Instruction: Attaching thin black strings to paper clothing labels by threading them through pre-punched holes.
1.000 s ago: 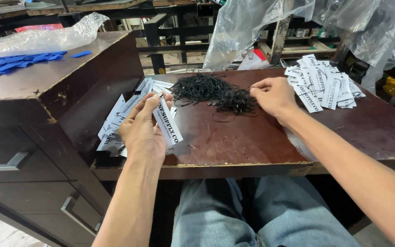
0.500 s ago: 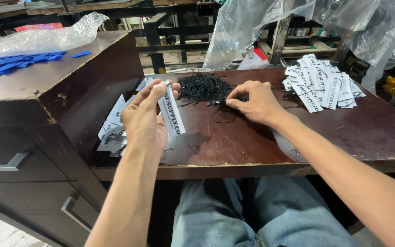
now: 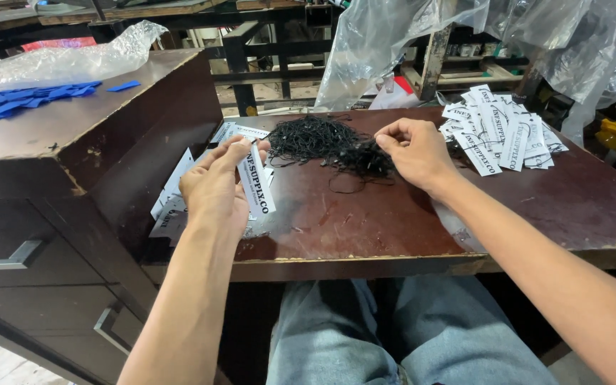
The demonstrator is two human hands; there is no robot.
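The left hand (image 3: 214,187) holds 1 white printed tag (image 3: 256,182) upright over the left part of the dark brown counter (image 3: 365,228), its fingers clamped on the tag's upper end. The right hand (image 3: 416,151) rests at the right edge of the heap of black strings (image 3: 326,142), fingers pinched together on a strand. A loose stack of white tags (image 3: 500,135) lies just right of that hand. More tags (image 3: 172,203) lie beside the wooden cabinet (image 3: 51,185), which carries blue pieces (image 3: 16,100).
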